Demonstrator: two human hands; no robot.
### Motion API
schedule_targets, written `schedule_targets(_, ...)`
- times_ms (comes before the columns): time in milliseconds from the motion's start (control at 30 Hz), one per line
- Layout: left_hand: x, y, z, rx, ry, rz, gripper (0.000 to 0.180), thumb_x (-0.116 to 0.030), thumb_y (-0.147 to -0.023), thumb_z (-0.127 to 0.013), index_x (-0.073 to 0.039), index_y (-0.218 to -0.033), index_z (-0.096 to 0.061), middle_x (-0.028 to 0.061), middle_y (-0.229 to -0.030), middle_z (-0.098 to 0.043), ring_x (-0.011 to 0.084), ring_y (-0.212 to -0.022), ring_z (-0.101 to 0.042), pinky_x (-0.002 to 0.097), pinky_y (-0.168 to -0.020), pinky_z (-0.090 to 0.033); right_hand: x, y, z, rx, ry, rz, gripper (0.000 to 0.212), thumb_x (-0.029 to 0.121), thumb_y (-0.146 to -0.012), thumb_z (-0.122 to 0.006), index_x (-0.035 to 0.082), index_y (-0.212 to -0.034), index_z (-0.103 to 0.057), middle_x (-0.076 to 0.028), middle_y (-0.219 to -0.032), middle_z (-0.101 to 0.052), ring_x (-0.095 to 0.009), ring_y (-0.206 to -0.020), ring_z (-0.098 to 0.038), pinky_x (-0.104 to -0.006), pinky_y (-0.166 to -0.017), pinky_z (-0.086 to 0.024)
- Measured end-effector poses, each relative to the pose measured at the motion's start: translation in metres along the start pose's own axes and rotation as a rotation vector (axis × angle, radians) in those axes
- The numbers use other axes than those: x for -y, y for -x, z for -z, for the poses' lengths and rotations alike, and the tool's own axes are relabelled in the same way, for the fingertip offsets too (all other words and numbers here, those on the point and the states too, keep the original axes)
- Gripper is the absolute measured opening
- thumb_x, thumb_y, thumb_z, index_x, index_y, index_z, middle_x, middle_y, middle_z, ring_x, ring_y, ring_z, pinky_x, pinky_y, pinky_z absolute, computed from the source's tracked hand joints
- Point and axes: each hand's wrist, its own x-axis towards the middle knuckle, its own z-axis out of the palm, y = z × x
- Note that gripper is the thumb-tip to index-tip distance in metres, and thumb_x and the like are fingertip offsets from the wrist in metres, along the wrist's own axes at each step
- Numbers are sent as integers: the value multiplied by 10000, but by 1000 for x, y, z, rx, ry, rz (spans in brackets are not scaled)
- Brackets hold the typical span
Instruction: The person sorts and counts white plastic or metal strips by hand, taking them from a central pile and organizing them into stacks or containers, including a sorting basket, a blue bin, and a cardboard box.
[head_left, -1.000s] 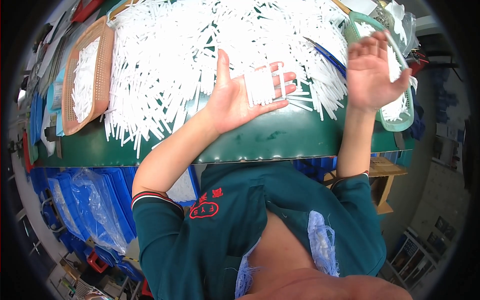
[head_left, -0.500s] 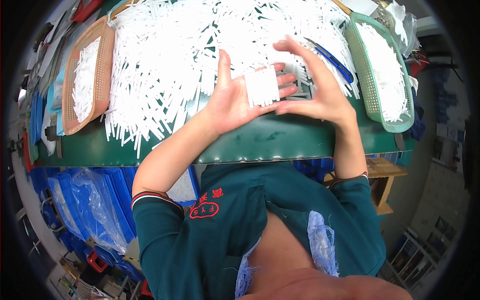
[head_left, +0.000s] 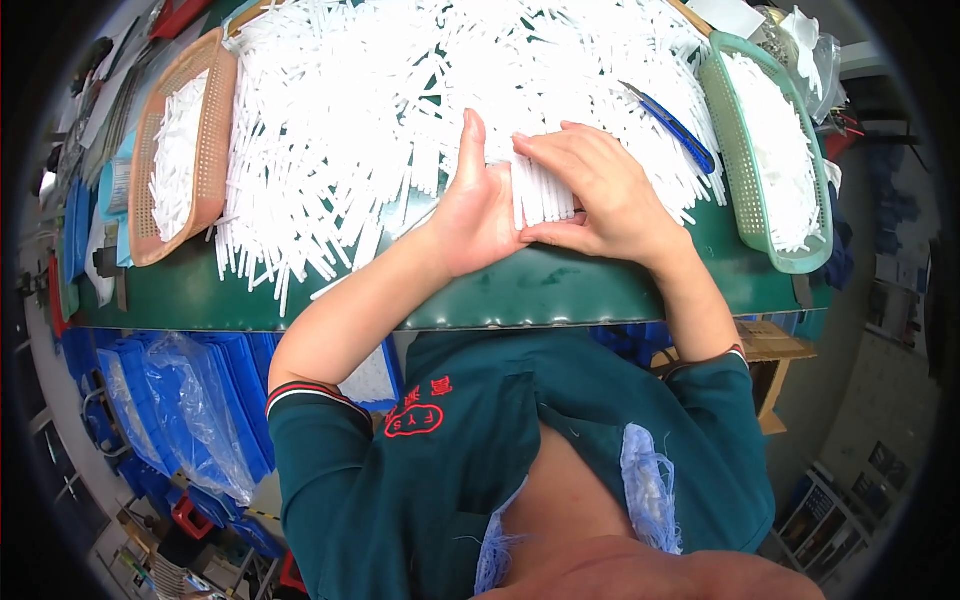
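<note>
A bundle of short white sticks lies side by side in a flat row across my two hands, above the near edge of the table. My left hand bears the row from beneath on its upturned palm. Its thumb points up and away, and its other fingers are hidden behind the sticks and my right hand. From the right, my right hand closes over the row, fingers on the far ends and thumb on the near ends. Beyond both hands spreads a big heap of loose white sticks.
A pink perforated basket of white sticks stands at the left, a green one at the right. A blue utility knife lies on the heap's right side. Blue plastic bins are below the green table.
My right hand has come down from its spread position and closed over the row of sticks. My left hand has shifted slightly right and stays under them.
</note>
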Motion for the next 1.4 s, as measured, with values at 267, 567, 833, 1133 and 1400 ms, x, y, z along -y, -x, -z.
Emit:
schedule_targets(267, 0, 2, 7, 137, -7, -44, 484, -195, -896, -412, 49, -1296, -293, 182, -1256, -430, 316, -1167, -442, 417, -984, -380, 2, -1, 7, -129, -207, -116, 785, 297, -602, -754, 55, -1270, -418, -105, -1090, -563, -293, -957, -537, -380, -863, -410)
schedule_targets(567, -2, 5, 4, 182, -86, 28, 470, -6, -841, -455, 58, -1289, -328, 183, -1240, -461, 287, -1180, -444, 412, -986, -381, -15, 7, 8, -293, -581, -364, 286, 123, -889, -477, 16, -1148, -535, -109, -1087, -580, -185, -1008, -536, -292, -864, -409)
schedule_targets(833, 0, 8, 4, 137, -121, 1, 391, -20, -857, -458, 51, -1234, -387, 160, -1222, -474, 265, -1145, -479, 400, -962, -417, -9, 6, 11, -32, -541, -294, 245, 158, -904, -454, 17, -999, -630, -138, -1159, -535, -218, -1062, -507, -316, -882, -402)
schedule_targets(1133, 2, 3, 7, 139, -41, 11, 484, -298, -935, -394, 45, -1271, -338, 187, -1255, -440, 296, -1152, -466, 424, -959, -411, -9, 7, 6, -100, -563, -298, 253, 213, -897, -480, 72, -1052, -622, -101, -1121, -566, -218, -1008, -528, -317, -866, -410)
schedule_targets(1400, -8, 2, -1, 141, 115, 54, 1019, -770, -751, -120, 63, -1321, -255, 240, -1304, -376, 348, -1198, -406, 471, -979, -350, -15, 5, 6, -350, -689, -428, 370, 270, -951, -383, -15, -1109, -560, -117, -1109, -575, -200, -1079, -506, -299, -933, -361)
